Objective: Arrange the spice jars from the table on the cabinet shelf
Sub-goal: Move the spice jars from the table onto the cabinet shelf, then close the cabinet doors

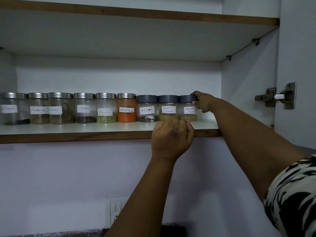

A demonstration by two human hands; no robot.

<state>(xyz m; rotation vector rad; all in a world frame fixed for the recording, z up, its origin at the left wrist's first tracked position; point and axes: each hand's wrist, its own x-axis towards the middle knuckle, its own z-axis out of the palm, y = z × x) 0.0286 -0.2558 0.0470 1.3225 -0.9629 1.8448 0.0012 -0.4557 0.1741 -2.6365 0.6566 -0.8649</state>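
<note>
Nearest the camera, a patterned sleeve (294, 194) fills the lower right corner, and a wall switch plate (116, 211) sits low on the pale wall beneath the cabinet. The left hand (172, 137) rests at the wooden front edge of the shelf (68, 136), its fingers curled over the lip just below the garam masala jar (168, 107); whether they touch that jar cannot be told. Further in, the right hand (203, 101) grips the coriander jar (188, 108) from its right side, thumb on the dark lid. Nine jars stand upright in one row along the white shelf, labels facing forward, long axes vertical, each just beside the next: the black pepper jar (147, 108), the red chilli jar (126, 107), the fennel jar (106, 107), the cloves jar (84, 108) and three with blurred labels at the left. Bare shelf lies right of the coriander jar up to the cabinet side wall, and a strip runs in front of the row. Overhead, the upper shelf (136, 14) leaves room above the lids. A door hinge (277, 96) is mounted at far right.
</note>
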